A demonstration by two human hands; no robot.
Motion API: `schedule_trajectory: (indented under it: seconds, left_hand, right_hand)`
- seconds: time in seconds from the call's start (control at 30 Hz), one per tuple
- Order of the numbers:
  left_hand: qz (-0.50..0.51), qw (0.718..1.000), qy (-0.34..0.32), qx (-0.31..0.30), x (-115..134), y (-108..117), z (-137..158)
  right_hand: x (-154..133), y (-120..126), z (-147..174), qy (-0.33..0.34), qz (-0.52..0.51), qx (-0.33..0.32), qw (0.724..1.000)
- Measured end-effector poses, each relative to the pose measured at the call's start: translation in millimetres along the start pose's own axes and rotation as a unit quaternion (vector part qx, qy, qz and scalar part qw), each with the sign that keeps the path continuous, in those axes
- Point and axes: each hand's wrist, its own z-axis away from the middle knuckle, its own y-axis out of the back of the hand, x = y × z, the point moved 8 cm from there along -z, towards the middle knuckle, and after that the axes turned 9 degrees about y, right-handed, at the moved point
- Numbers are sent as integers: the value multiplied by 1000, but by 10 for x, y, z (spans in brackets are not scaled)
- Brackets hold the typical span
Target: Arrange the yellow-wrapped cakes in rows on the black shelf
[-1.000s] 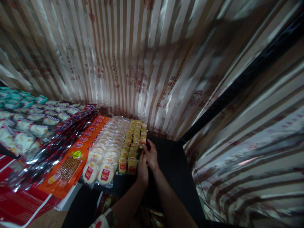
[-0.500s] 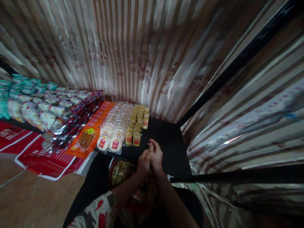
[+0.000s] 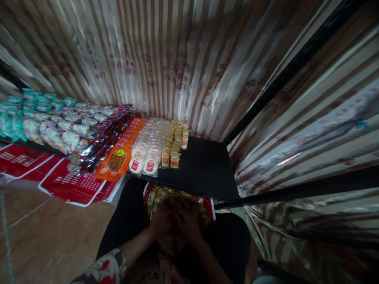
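Note:
My left hand [image 3: 161,221] and my right hand [image 3: 188,225] are side by side, low over a red bag or box with a white rim [image 3: 212,211] between my legs. Gold-wrapped small snacks [image 3: 156,195] fill it. Both hands reach in among these wrapped snacks. The fingers are in deep shadow, so I cannot tell what they grip. Just beyond, on the black shelf [image 3: 204,169], rows of small yellow snack packs [image 3: 174,146] stand beside clear-wrapped white round crackers [image 3: 151,161].
Left along the shelf lie orange pretzel-stick packs [image 3: 118,159], dark shiny packs [image 3: 97,144], white packs [image 3: 66,126] and teal packs [image 3: 35,102]. Red bags [image 3: 71,183] hang below its front edge. A striped curtain [image 3: 177,63] and black poles [image 3: 281,86] border the shelf.
Both hands have dropped from above the shelf's front edge, where they were together, down into the container of gold-wrapped snacks. The view has shifted slightly. The rows on the shelf look the same.

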Motion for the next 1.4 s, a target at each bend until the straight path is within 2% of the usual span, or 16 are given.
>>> schedule_trajectory:
  seconds: [0.13,0.23,0.4,0.57,0.7,0.8,0.9,0.97,1.13,1.3,1.4]
  left_hand:
    - [-44,999,-26,-9,-20,-122,63]
    - [-56,998,-8,4,1,-137,40]
    - [-16,999,1,47,90,44,45]
    - [105,991,-22,75,227,308,69]
    - [191,974,-34,118,431,564,77]
    - [231,960,-29,153,608,736,78]
    - [258,948,-15,186,753,833,41]
    - [269,942,-19,200,847,850,-18]
    - [255,937,-79,226,1062,856,-219]
    - [207,938,-130,248,1187,839,-443]
    - [197,942,-136,235,1234,801,-644]
  right_hand:
    - [-12,-64,139,-14,85,-71,994]
    - [6,-17,175,-37,115,-80,989]
    - [29,179,138,7,4,11,1000]
    - [48,502,120,14,-105,121,987]
    - [-42,781,75,4,-215,206,955]
    - [-100,886,9,-15,-354,240,904]
    - [-142,918,-65,-40,-454,249,855]
    - [-162,924,-123,-55,-479,238,843]
    - [-74,1089,-325,-64,-459,260,847]
    - [215,1314,-695,-52,-401,313,859]
    - [364,1394,-970,-42,-356,327,875]
